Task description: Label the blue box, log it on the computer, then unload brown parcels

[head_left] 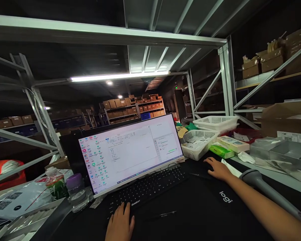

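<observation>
My left hand [120, 222] rests palm down at the front left edge of a black keyboard [150, 185], its fingers stretched out over the lower left keys. To the keyboard's right, my right hand [218, 169] lies on a black desk mat [190, 211] marked "logi". Its fingers curve, with the thumb apart, around something dark that I cannot make out against the mat. Behind the keyboard stands a lit monitor [130, 154] showing desktop icons and open windows. A dark pen [168, 214] lies on the mat between my hands.
A grey handheld scanner [268, 190] lies beside my right forearm. White baskets [200, 144], a green packet [222, 151] and a clear plastic tray [283, 150] stand at the right. At the left are a purple-lidded bottle [76, 192] and a box [32, 221]. Metal shelf frames surround the desk.
</observation>
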Demonstrator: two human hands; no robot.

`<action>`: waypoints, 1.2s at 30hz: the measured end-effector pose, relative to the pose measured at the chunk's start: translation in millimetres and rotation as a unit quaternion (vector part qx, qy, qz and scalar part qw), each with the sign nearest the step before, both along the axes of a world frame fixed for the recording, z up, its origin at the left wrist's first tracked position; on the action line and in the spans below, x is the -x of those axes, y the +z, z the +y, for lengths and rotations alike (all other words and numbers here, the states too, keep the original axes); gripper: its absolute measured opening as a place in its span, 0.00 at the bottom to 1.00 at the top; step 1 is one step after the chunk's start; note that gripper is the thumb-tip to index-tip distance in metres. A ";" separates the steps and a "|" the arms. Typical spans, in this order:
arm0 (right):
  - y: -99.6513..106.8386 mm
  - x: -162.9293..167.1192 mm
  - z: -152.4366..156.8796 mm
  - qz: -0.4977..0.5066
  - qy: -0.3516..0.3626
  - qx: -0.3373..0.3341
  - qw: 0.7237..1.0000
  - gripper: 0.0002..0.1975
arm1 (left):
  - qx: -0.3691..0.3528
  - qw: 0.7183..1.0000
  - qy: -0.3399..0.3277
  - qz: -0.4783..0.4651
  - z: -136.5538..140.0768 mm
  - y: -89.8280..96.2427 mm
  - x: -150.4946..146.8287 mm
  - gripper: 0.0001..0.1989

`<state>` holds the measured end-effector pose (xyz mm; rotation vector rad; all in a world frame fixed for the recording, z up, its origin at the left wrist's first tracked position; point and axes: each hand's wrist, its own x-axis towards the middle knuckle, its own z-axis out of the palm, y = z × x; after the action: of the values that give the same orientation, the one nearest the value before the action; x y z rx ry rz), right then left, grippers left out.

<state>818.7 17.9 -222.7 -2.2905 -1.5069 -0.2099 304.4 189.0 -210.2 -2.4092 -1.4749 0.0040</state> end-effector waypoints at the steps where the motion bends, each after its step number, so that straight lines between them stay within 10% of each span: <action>1: 0.2 -0.2 -0.2 0.000 0.001 0.001 1.000 0.28 | 0.001 1.000 0.000 0.001 -0.3 0.4 -0.4 0.28; 15: -2.9 -6.3 5.8 0.031 -0.051 -0.005 0.998 0.30 | -0.007 0.999 -0.016 -0.039 -5.1 0.2 0.0 0.27; 22: 14.1 -12.6 16.3 0.005 -0.052 -0.109 0.993 0.24 | 0.006 0.974 -0.022 -0.226 2.3 17.9 24.2 0.22; 26: 30.9 60.8 36.2 0.082 0.076 -0.181 0.977 0.22 | -0.015 0.965 0.026 -0.260 12.9 18.8 43.1 0.23; 31: 39.3 213.6 64.7 0.104 0.304 -0.021 0.947 0.26 | -0.026 0.962 0.006 -0.272 16.3 4.8 28.7 0.22; 36: 52.0 290.5 129.8 0.063 0.259 0.029 0.963 0.25 | -0.035 0.962 -0.042 -0.268 22.5 -8.9 15.1 0.22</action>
<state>528.1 147.7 -170.7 -1.8230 -1.9923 0.1247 289.4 211.5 -219.1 -2.5264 -1.5391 -0.7631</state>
